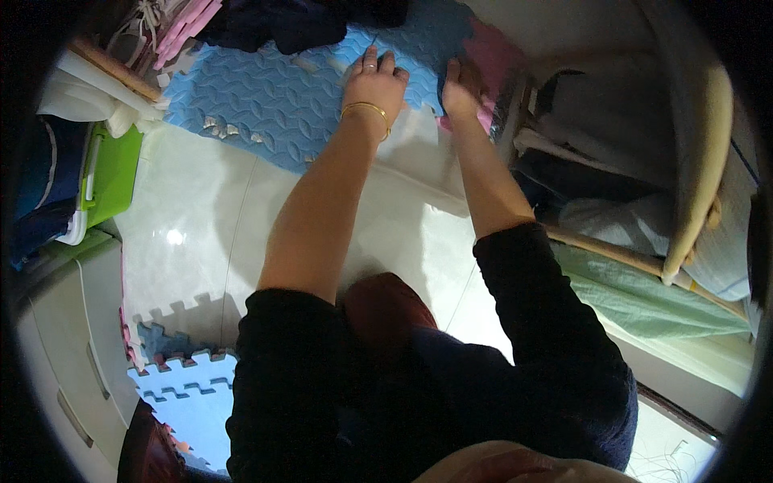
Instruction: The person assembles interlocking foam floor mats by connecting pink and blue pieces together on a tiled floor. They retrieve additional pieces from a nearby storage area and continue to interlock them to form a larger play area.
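**Both hands on the blue foam mat**

On the white tiled floor [201, 217], at its far edge, lies the blue foam mat [266, 97] with its leaf pattern and toothed border, and that is where both my hands are. My left hand [374, 80] rests flat on the mat's near right part, palm down, fingers [370, 58] spread and pointing away from me; it grips nothing, only presses on the foam. A gold bangle [366, 109] sits on that wrist and a ring on one finger. My right hand [459, 88] is just beside it, at the mat's right edge where the blue meets a pink foam piece [491, 56]. Its fingers curl over that edge, but whether they have truly pinched the foam I cannot tell.

Dark clothing [298, 20] lies heaped on the far side of the mat. At the left edge of the floor stands a green box with a white rim [109, 173], and a white cabinet [72, 338] nearer me. Near my left knee, more puzzle-edged mat pieces [189, 386] in pale blue lie on the floor. To my right is a wooden-framed chair [692, 161] with folded cloth beneath it.
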The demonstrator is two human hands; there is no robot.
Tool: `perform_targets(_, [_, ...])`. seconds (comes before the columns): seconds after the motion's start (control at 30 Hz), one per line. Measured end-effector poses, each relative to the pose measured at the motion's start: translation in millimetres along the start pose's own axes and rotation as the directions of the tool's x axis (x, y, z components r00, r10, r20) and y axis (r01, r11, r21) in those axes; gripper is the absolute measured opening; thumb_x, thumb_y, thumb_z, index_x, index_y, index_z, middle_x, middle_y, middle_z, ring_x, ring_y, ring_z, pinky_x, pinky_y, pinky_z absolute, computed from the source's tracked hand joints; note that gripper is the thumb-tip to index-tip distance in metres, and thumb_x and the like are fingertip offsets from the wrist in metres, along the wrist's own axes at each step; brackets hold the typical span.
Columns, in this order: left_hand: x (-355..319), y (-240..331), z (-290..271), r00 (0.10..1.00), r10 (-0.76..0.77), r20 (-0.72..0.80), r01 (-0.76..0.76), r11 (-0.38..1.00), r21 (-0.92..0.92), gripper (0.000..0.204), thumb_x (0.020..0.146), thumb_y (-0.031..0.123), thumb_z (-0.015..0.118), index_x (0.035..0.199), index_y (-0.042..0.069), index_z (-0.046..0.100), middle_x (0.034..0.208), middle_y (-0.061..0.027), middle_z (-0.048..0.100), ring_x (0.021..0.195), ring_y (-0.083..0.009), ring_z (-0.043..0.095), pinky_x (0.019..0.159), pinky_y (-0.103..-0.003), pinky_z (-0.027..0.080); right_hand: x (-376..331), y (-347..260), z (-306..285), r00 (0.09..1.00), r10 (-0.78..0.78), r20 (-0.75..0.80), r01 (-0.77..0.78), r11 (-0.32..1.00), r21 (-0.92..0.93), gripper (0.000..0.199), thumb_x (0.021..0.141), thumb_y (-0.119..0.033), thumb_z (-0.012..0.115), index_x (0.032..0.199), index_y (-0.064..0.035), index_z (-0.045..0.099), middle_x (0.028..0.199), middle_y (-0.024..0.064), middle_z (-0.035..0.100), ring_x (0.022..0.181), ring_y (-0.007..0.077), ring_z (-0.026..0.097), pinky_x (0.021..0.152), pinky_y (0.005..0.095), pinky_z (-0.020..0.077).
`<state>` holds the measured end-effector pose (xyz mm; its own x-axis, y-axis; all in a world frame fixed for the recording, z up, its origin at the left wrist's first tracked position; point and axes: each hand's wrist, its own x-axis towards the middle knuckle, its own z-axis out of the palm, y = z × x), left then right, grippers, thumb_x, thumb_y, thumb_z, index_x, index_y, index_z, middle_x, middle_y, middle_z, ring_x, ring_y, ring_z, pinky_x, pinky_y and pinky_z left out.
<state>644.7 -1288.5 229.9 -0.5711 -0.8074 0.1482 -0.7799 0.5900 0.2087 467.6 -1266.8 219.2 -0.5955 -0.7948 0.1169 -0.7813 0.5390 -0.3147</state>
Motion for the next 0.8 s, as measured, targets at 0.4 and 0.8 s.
perform_targets(0.4, [-191, -29, -87, 0.937, -0.337, -0.087, 0.313, 0.925, -0.217, 0.063, 0.072, 0.041, 0.07, 0.127, 0.018, 0.051, 0.14, -0.0145, 0.036, 0.136, -0.0355, 0.02, 0.107, -0.055, 0.017, -63, 37, 8, 0.96, -0.276, 0.054, 0.278, 0.899, -0.338, 0.058, 0.09, -0.047, 0.041, 0.142, -0.0257, 0.025, 0.145, 0.0097, 0.027, 0.133, 0.0355, 0.022, 0.102, 0.0666, 0.01])
perform_targets(0.8, [-535, -141, -102, 0.377, -0.914, -0.15, 0.906, 0.33, 0.266, 0.06, 0.085, 0.058, 0.047, 0.137, 0.028, 0.041, 0.149, -0.01, 0.024, 0.138, -0.0351, 0.014, 0.104, -0.064, 0.005, -181, -123, -19, 0.556, -0.83, 0.052, 0.829, 0.558, 0.036, 0.064, 0.077, -0.04, 0.064, 0.134, -0.0217, 0.041, 0.138, 0.0128, 0.035, 0.128, 0.0389, 0.029, 0.097, 0.0652, 0.0228])
